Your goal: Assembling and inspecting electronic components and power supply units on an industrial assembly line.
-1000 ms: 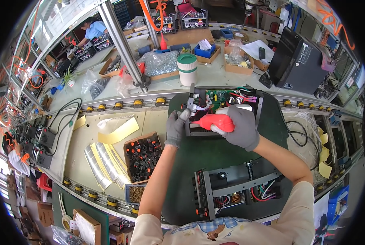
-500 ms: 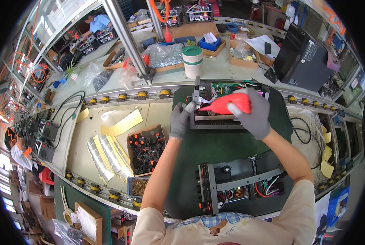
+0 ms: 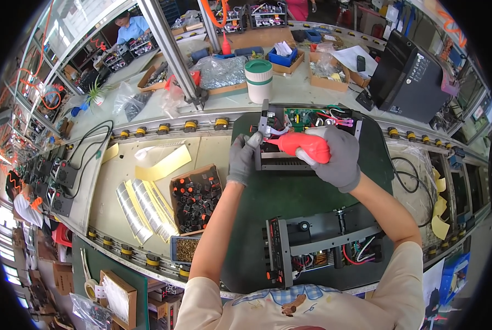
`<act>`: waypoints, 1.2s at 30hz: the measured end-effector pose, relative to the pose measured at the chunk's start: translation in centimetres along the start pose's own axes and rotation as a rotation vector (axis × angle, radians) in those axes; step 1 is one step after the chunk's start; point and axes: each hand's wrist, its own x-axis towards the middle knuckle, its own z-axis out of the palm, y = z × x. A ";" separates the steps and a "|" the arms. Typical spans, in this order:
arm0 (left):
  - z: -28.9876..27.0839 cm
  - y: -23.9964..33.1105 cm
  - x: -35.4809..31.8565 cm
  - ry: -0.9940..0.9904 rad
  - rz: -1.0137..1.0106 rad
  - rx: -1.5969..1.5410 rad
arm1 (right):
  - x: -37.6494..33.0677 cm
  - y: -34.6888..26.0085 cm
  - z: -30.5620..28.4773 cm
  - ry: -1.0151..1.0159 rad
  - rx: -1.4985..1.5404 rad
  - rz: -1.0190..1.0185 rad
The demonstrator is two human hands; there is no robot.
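Both hands wear grey gloves. My right hand (image 3: 339, 159) is wrapped round a red squeeze bottle (image 3: 306, 147), tilted so its thin nozzle points left. The nozzle's tip is close to the inner side of the end panel of a black metal chassis (image 3: 290, 164); whether it touches, I cannot tell. My left hand (image 3: 242, 158) pinches that upright end panel (image 3: 262, 124) from the left, thumb near the nozzle. Inside the chassis show a green circuit board (image 3: 301, 117), a white ribbon cable and coloured wires. The chassis lies on a dark green mat (image 3: 251, 214).
A second open chassis (image 3: 323, 245) lies on the mat nearer me. Left of it are a box of black and orange knobs (image 3: 195, 199), a blue tray of small brass-coloured screws (image 3: 185, 249) and silver-yellow strips (image 3: 141, 209). A green-lidded cup (image 3: 258, 82) stands behind the rail.
My right hand with the red squeeze bottle has moved slightly nearer me, uncovering more of the circuit board and wires. The left hand stays on the end panel.
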 end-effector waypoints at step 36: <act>-0.3 -0.7 -0.2 -0.022 0.011 0.040 | 0.2 0.6 -0.8 0.008 -0.087 -0.066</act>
